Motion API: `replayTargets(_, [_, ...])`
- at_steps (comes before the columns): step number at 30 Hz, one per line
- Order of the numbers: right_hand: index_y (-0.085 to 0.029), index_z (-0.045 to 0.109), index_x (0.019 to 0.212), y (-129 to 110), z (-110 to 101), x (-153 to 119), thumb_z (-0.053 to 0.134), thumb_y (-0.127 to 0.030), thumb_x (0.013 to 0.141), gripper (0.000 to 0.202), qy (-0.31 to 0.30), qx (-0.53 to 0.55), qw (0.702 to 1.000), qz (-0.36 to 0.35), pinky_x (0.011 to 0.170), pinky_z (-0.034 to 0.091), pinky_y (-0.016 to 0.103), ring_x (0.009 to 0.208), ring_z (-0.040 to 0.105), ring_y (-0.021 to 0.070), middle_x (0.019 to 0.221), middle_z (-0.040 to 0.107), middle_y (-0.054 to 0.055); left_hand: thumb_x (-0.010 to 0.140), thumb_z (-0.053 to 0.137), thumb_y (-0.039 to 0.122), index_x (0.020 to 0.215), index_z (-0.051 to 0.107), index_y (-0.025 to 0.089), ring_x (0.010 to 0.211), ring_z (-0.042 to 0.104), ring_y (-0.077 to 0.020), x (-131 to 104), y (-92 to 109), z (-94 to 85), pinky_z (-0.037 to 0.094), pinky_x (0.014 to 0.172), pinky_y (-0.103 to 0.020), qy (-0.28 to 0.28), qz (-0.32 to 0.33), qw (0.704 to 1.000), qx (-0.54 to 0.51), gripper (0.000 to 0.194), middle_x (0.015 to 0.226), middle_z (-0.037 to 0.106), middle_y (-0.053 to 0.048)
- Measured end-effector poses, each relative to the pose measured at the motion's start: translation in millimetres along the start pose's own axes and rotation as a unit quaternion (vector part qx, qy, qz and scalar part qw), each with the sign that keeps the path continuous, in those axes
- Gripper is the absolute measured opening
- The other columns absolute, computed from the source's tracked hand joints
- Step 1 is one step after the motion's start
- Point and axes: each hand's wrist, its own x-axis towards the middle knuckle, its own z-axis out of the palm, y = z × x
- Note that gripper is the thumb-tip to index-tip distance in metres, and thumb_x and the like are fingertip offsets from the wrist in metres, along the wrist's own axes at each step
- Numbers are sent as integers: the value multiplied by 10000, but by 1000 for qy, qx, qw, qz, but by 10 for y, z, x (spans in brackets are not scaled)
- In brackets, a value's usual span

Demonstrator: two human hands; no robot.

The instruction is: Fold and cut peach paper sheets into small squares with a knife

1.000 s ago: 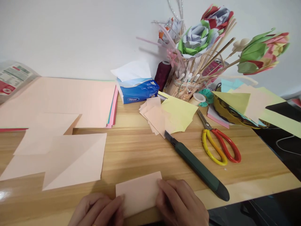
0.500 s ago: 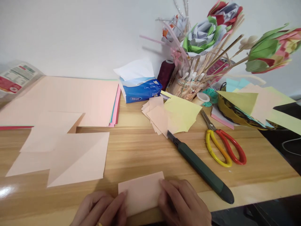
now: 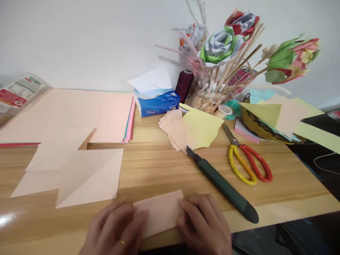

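Observation:
A folded piece of pale pink paper [image 3: 162, 212] lies near the table's front edge, its long side running left to right with a slight tilt. At its left end, my left hand [image 3: 117, 226] pinches the paper, thumb on top; a ring shows on one finger. My right hand [image 3: 203, 223] grips the right end with thumb and curled fingers. Just beyond the right hand rests a dark green utility knife [image 3: 225, 189], blade pointing away. Several larger pink paper sheets [image 3: 90, 175] lie overlapping to the left.
Scissors [image 3: 245, 163] with yellow and red handles lie at right. Behind are pink and yellow paper pieces [image 3: 204, 127], a blue tissue pack [image 3: 156, 102], and a holder [image 3: 204, 101] of sticks and paper flowers. A basket [image 3: 255, 124] of paper scraps and a paper stack [image 3: 106, 113] flank them.
My left hand has shifted up and right over the paper's left end. The right hand still grips the other end. The view has shifted slightly.

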Motion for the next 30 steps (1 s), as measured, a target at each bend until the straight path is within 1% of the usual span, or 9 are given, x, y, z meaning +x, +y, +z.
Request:
replayTargets(4, [-181, 645, 753, 21, -24, -1, 525, -90, 775, 153, 2, -16, 1000, -2, 540, 439, 248, 579, 502, 129, 605, 572, 4, 907, 377, 130, 1129, 612, 323, 1270, 434, -236, 189, 75, 29, 258, 1090, -496, -15, 61, 998, -27, 377, 1154, 648, 35])
replayTargets(8, [-194, 677, 804, 25, -108, -17, 517, -157, 826, 165, -2, -26, 1000, 7, 572, 437, 258, 607, 533, 132, 641, 600, 9, 911, 331, 118, 1138, 612, 289, 1376, 244, -230, 269, 104, 52, 98, 1131, -494, -29, 101, 993, -52, 399, 1259, 591, 59])
replayTargets(11, [-164, 674, 946, -37, -143, -44, 457, -234, 887, 236, -17, -41, 998, -40, 745, 462, 295, 820, 619, 163, 863, 700, 49, 918, 338, 116, 1147, 609, 280, 1388, 205, -234, 291, 90, 31, 79, 1128, -500, -39, 108, 992, -46, 392, 1266, 587, 50])
replayTargets(13, [-126, 647, 1052, -104, -127, -66, 403, -390, 922, 382, -48, -54, 993, -97, 882, 434, 327, 1035, 594, 196, 1075, 683, 83, 933, 337, 137, 1158, 606, 275, 1394, 177, -243, 306, 83, 10, 71, 1126, -508, -44, 113, 992, -38, 376, 1279, 578, 47])
replayTargets(15, [-94, 615, 1126, -163, -96, -90, 371, -570, 892, 584, -80, -68, 985, -135, 937, 415, 345, 1154, 534, 219, 1196, 628, 111, 948, 342, 169, 1168, 603, 271, 1401, 140, -255, 318, 75, -11, 70, 1126, -509, -47, 127, 990, -25, 356, 1296, 564, 44])
replayTargets(17, [-80, 585, 1178, -185, -81, -117, 405, -639, 846, 674, -105, -77, 981, -142, 951, 414, 348, 1198, 500, 226, 1252, 587, 129, 948, 360, 172, 1191, 590, 287, 1404, 124, -263, 320, 64, -31, 104, 1119, -513, -56, 145, 988, -1, 353, 1311, 552, 46])
replayTargets(21, [-77, 537, 1234, -102, -147, -179, 432, -605, 856, 658, -133, -85, 978, -139, 975, 397, 359, 1224, 477, 213, 1296, 549, 139, 935, 387, 135, 1214, 564, 336, 1396, 162, -278, 283, 49, -47, 190, 1079, -541, -65, 117, 991, 6, 387, 1304, 557, 51])
replayTargets(27, [-60, 501, 1263, 10, -270, -245, 371, -648, 855, 728, -139, -131, 975, -111, 1007, 341, 414, 1225, 474, 230, 1339, 504, 140, 962, 391, 219, 1173, 596, 325, 1409, 98, -241, 266, 49, -30, 54, 1115, -512, -61, 104, 993, -20, 313, 1311, 552, 49])
replayTargets(30, [-40, 480, 1274, 0, -300, -297, 351, -686, 829, 795, -114, -146, 978, -94, 1045, 282, 408, 1227, 472, 234, 1321, 520, 152, 985, 354, 261, 1169, 594, 319, 1411, 72, -194, 304, 37, -61, -15, 1123, -480, -59, 120, 991, -14, 308, 1306, 556, 53])
